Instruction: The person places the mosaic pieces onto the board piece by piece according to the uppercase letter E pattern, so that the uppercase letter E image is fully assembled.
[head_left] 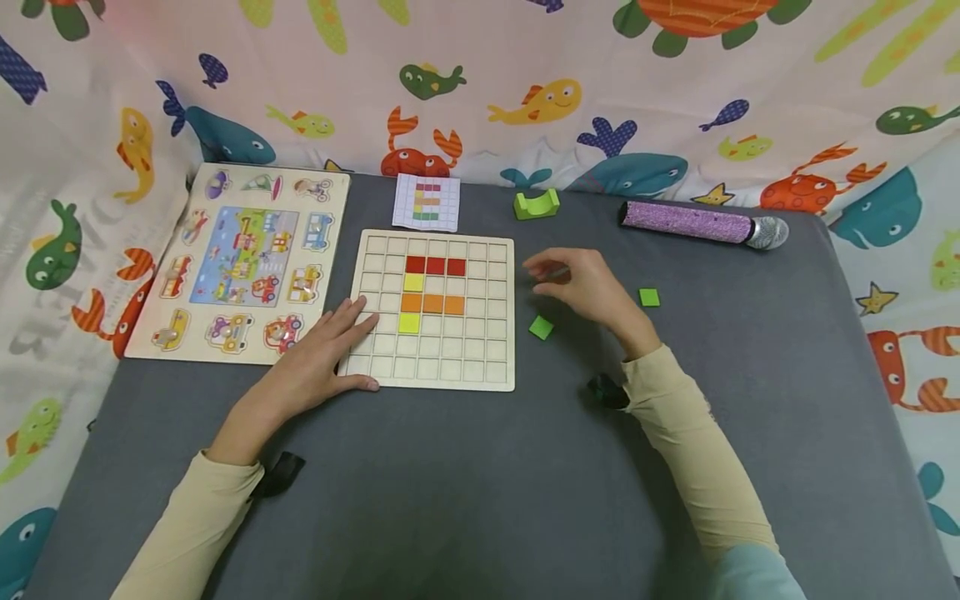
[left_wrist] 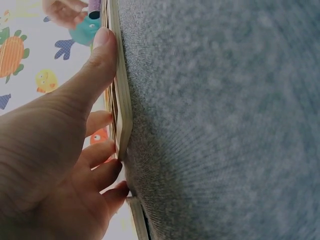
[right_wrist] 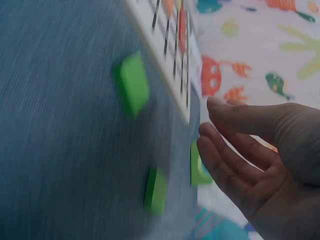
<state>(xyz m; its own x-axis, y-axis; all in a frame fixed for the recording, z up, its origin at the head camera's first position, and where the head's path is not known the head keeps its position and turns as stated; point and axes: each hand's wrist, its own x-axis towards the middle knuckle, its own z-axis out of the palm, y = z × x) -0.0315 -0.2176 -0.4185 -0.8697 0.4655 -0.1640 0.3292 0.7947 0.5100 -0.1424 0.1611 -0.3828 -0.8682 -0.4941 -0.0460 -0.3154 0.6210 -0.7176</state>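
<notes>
A wooden grid board (head_left: 450, 367) lies mid-table, bearing three red tiles (head_left: 435, 266), three orange tiles (head_left: 432, 303) and two yellow tiles (head_left: 409, 323). My left hand (head_left: 307, 367) rests spread at its front left corner. In the left wrist view its thumb (left_wrist: 97, 62) lies along the board's edge (left_wrist: 122, 110). Beyond the board's right side, my right hand (head_left: 585, 287) hovers with bent fingers, and the right wrist view shows nothing between thumb and fingertips (right_wrist: 210, 142). Close below it lies one green tile (head_left: 541, 327); another green tile (head_left: 648, 297) lies farther right.
Left of the grid stands a peg puzzle board (head_left: 180, 329) with vehicle pieces, close against it. Behind are a pattern card (head_left: 426, 202), a green arched block (head_left: 536, 204) and a purple glittery microphone (head_left: 686, 222). A printed sea-animal cloth (head_left: 510, 50) borders the grey table (head_left: 450, 500).
</notes>
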